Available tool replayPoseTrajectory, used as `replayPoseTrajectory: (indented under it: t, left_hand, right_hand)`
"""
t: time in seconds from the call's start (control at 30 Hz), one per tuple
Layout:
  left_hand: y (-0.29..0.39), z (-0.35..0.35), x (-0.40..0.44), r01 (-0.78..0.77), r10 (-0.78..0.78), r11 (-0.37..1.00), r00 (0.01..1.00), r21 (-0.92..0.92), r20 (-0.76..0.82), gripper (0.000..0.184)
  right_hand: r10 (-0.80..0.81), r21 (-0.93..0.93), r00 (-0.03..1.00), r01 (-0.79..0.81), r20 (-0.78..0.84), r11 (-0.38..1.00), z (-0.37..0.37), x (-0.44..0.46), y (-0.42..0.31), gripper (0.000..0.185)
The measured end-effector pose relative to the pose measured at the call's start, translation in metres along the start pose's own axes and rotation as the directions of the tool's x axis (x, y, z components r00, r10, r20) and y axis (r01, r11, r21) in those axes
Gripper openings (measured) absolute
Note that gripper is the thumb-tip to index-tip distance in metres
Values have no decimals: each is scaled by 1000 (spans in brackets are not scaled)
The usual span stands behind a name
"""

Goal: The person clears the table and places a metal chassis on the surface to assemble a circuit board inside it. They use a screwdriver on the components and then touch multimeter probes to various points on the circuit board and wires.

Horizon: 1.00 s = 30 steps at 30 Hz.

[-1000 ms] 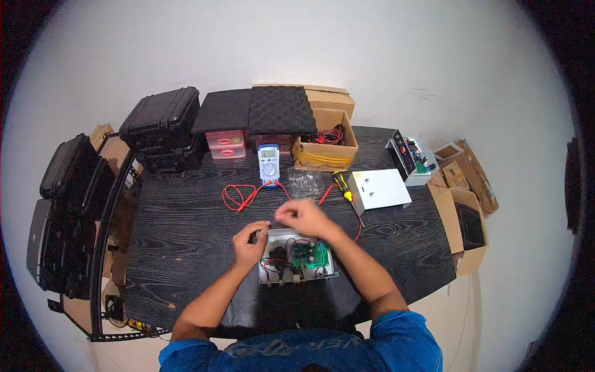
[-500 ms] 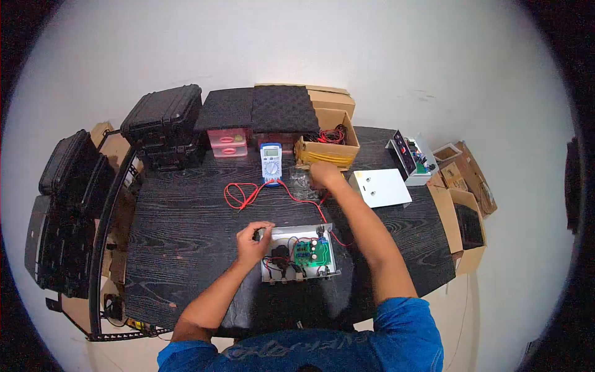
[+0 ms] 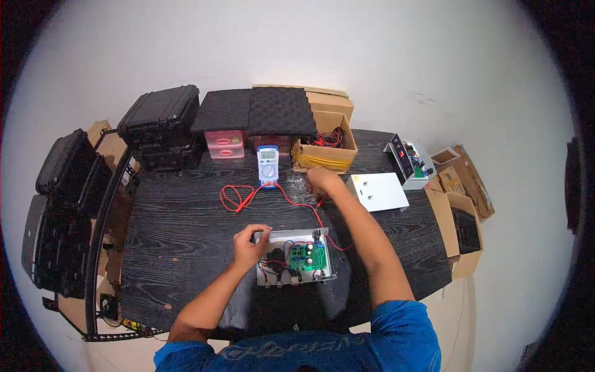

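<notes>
An open metal case [image 3: 327,273] holding a green circuit board [image 3: 310,255] and wires lies near the front of the table. My left hand [image 3: 249,247] is closed at its far left corner, thumb and fingers on the rim. Farther out, my right hand [image 3: 321,180] reaches to a clear plastic bag [image 3: 300,186], its fingers curled down; what they pinch, if anything, is hidden. A blue and white multimeter [image 3: 268,166] stands left of that hand. Its red test lead [image 3: 291,201] runs past the case, and another red loop [image 3: 230,197] lies to the left.
Behind my right hand stands a cardboard box [image 3: 338,155] of cables. A white cover plate [image 3: 379,191] and a second open case [image 3: 416,167] sit to the right. Pink drawers [image 3: 225,146] and black hard cases [image 3: 162,118] line the back left.
The whole view has shifted slightly, moving the table's things a little left and down in the picture. Both hands keep nearly the same places, left at the case, right at the plastic bag.
</notes>
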<state>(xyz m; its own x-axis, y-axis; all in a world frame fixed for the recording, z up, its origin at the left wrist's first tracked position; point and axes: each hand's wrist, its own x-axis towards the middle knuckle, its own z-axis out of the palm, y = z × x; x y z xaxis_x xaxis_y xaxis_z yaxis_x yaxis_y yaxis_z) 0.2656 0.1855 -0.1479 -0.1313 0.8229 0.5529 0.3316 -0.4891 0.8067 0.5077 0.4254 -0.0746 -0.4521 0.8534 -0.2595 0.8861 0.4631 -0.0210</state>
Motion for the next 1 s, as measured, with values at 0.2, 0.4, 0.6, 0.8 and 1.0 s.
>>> replayPoseTrajectory:
  t: [0.2, 0.4, 0.6, 0.8, 1.0]
  left_hand:
    - [0, 1, 1, 31, -31, 999, 999, -13, 10, 10]
    - [6, -1, 1, 49, -50, 998, 998, 32, 35, 10]
    - [9, -1, 3, 55, -56, 998, 997, 42, 43, 10]
    - [9, -1, 2, 82, -84, 995, 996, 65, 34, 11]
    - [-2, 3, 2, 18, -18, 1000, 1000, 0, 8, 11]
  right_hand:
    - [-35, -11, 998, 36, 59, 999, 5, 6, 4, 18]
    - [-74, 181, 991, 53, 112, 982, -2, 4, 6, 24]
    - [-58, 91, 998, 55, 27, 994, 16, 13, 13, 21]
    - [-29, 62, 999, 32, -39, 998, 17, 10, 7, 20]
    - [-58, 269, 995, 77, -76, 960, 9, -6, 9, 18]
